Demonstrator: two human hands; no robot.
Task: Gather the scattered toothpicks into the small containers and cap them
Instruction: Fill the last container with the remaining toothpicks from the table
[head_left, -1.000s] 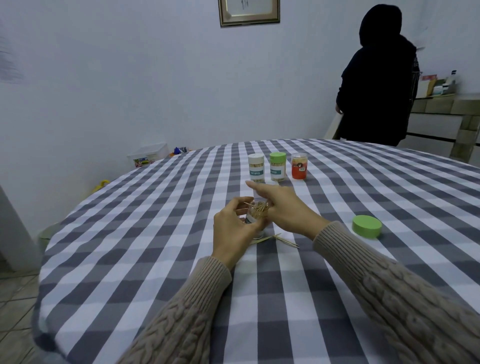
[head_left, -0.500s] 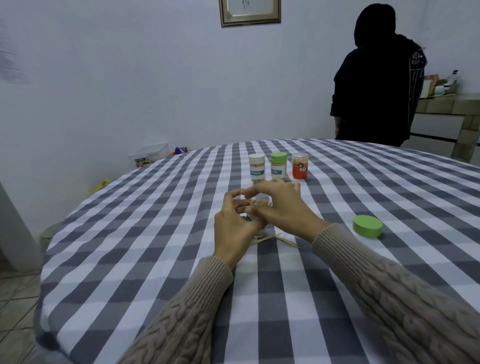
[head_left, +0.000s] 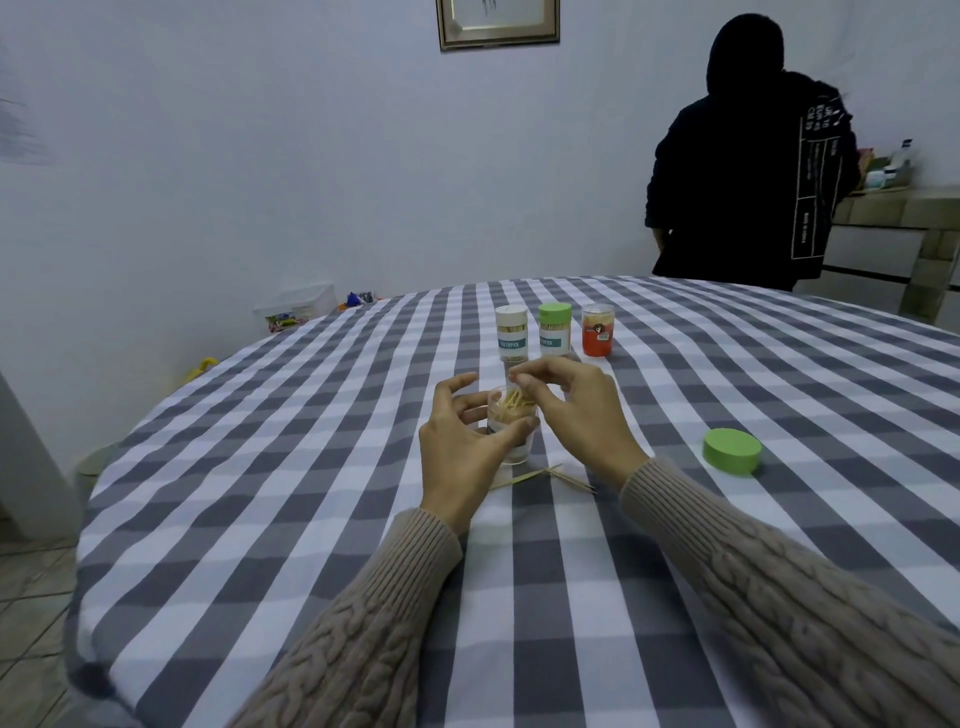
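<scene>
Fingers of the right hand (head_left: 576, 410) have lifted above the container (head_left: 511, 431), pinching toothpicks; left hand (head_left: 462, 447) grips it.

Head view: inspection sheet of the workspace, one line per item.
Surface: round table under a grey-and-white checked cloth.
Job's things: open clear container with toothpicks inside; loose toothpicks on the cloth beside it; green cap lying apart; three capped containers in a row behind.
Clutter: nothing seen on the table.
Grippers: left hand holds the open container; right hand has its fingers pinched over the mouth.
Cables: nothing seen.
Surroundings: person in dark clothing standing beyond the table; framed picture; plastic box by the wall.
</scene>
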